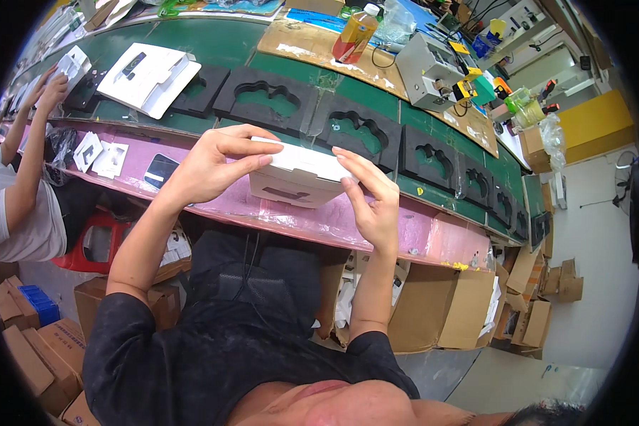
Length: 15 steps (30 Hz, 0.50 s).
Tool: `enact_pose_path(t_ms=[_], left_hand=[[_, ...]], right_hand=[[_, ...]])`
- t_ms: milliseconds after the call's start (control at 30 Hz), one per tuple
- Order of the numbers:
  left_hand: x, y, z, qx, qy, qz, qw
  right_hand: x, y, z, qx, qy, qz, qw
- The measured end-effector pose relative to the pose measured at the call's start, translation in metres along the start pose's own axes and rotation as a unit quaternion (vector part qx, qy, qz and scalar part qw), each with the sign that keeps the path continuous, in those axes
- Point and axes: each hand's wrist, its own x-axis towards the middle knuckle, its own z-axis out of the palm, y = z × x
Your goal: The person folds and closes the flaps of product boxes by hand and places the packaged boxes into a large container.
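A white carton (296,175) is held up in front of me, above the pink near strip of the bench. It has a tab along its upper edge and a dark cutout or print on the side facing me. My left hand (224,160) pinches its left top corner between thumb and fingers. At the right top corner my right hand (371,195) grips it the same way. Beyond the carton, black foam trays (266,99) with shaped hollows lie in a row on the green bench. Another white carton (149,78) lies flat to the left.
A phone (161,170) and white leaflets (109,159) lie on the pink strip (419,228). A drink bottle (355,34) and a grey machine (429,71) stand at the back. Another person's hands (52,86) hold a carton at far left. Cardboard boxes (433,305) stand below the bench.
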Motion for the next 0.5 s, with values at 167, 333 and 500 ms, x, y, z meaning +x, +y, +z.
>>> enact_pose_path(t_ms=[167,333,500], left_hand=[[0.001,0.000,0.001,-0.003,0.002,0.000,1.000],[-0.002,0.000,0.000,0.002,-0.008,0.003,1.000],[-0.004,0.002,-0.001,0.033,-0.005,0.027,0.999]], right_hand=[[0.001,0.001,-0.002,-0.037,-0.003,-0.017,0.999],[-0.001,-0.004,-0.001,-0.070,-0.003,-0.035,0.997],[0.002,-0.010,0.000,-0.063,0.004,-0.017,0.998]])
